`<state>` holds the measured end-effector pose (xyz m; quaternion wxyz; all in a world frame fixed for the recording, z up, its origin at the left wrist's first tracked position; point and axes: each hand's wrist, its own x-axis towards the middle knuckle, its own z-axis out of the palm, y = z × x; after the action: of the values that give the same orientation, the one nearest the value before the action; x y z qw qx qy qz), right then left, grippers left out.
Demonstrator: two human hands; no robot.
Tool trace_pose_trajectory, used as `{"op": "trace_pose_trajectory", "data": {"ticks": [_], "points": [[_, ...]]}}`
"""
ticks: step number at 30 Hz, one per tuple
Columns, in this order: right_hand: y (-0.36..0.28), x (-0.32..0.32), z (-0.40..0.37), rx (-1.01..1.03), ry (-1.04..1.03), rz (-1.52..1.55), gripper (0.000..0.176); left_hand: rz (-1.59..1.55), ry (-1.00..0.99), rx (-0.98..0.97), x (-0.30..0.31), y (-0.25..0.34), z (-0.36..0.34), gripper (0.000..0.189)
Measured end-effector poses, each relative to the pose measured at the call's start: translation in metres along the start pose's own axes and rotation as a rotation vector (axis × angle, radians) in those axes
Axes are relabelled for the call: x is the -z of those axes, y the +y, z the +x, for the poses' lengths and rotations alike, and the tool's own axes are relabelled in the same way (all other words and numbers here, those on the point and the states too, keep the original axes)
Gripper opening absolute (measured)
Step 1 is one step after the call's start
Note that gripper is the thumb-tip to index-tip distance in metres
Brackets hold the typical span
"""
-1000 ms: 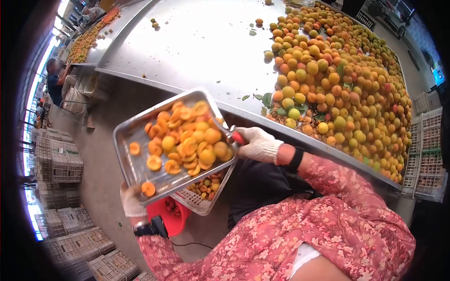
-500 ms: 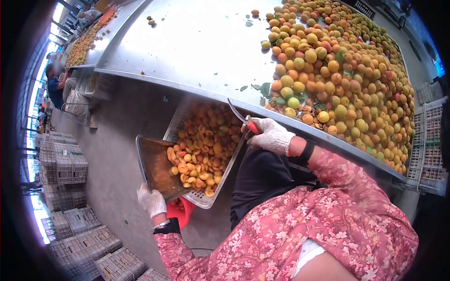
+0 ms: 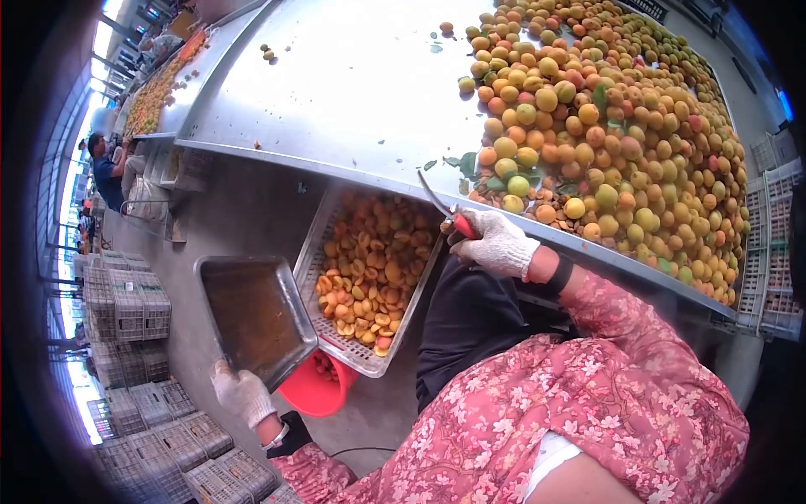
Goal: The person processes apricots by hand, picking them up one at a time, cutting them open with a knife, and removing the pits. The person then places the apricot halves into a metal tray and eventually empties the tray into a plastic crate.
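Note:
My gloved left hand (image 3: 241, 393) grips the lower edge of a metal tray (image 3: 252, 315). The tray holds no fruit, only a brownish wet film on its bottom, and is tilted beside a white plastic crate (image 3: 366, 360). Halved apricots (image 3: 361, 294) fill much of that crate. In my gloved right hand (image 3: 497, 244) are red-handled pruning shears (image 3: 462, 225) with a long curved blade, held near the table's front edge. Under the tray's right corner stands a red bucket (image 3: 317, 398) with small dark pieces inside, too small to name.
Whole apricots (image 3: 621, 160) and some leaves cover the right part of the metal table (image 3: 336, 92). Stacked crates (image 3: 126, 302) stand on the left floor, more crates (image 3: 771, 244) at the right. A seated person (image 3: 109, 172) works at another table, far left.
My left hand has drawn the tray left and away from the crate; the apricot halves at its lip now lie in the crate. My right hand has shifted slightly, still holding the shears.

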<state>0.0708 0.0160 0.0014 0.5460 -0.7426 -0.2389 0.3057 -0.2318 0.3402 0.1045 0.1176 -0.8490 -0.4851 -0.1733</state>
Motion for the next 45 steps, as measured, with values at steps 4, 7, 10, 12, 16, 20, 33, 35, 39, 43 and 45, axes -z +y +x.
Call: {"op": "trace_pose_trajectory", "data": {"ticks": [4,7,10,12,16,20,33,35,39,43,45], "points": [[-0.015,0.021,-0.014,-0.19,0.073,0.108,0.024,-0.157,0.083,0.036,0.02,-0.006,0.008,0.033],[-0.021,0.032,-0.029,-0.028,0.197,0.11,0.021,-0.627,0.013,0.399,0.031,0.004,0.016,0.039],[-0.02,0.044,-0.046,-0.016,0.259,0.136,0.032,-1.146,0.054,0.499,0.012,-0.011,0.031,0.046],[-0.028,0.057,-0.062,-0.083,0.33,-0.085,0.04,-1.22,0.025,0.507,-0.011,-0.014,0.046,0.049],[-0.01,0.065,-0.09,0.012,0.437,0.09,0.038,-1.417,-0.117,0.478,-0.079,0.058,0.073,0.042],[-0.023,0.086,-0.138,-0.081,0.46,0.066,0.028,-1.548,-0.248,0.515,-0.137,0.173,0.094,0.025],[-0.009,0.096,-0.244,-0.146,0.787,0.457,0.017,-1.662,-0.437,0.794,-0.199,0.367,0.075,0.033],[-0.008,0.095,-0.244,-0.154,0.79,0.46,0.018,-1.696,-0.612,0.716,-0.21,0.371,0.077,0.029],[-0.003,0.095,-0.231,-0.114,0.787,0.277,0.02,-1.786,-0.791,0.711,-0.214,0.378,0.075,0.016],[-0.004,0.102,-0.221,-0.207,0.794,-0.058,0.022,-1.404,-0.559,0.432,-0.178,0.394,0.044,0.02],[0.003,0.104,-0.217,-0.199,0.778,0.027,0.022,-1.418,-0.366,-0.065,-0.172,0.42,0.009,0.021]]}}
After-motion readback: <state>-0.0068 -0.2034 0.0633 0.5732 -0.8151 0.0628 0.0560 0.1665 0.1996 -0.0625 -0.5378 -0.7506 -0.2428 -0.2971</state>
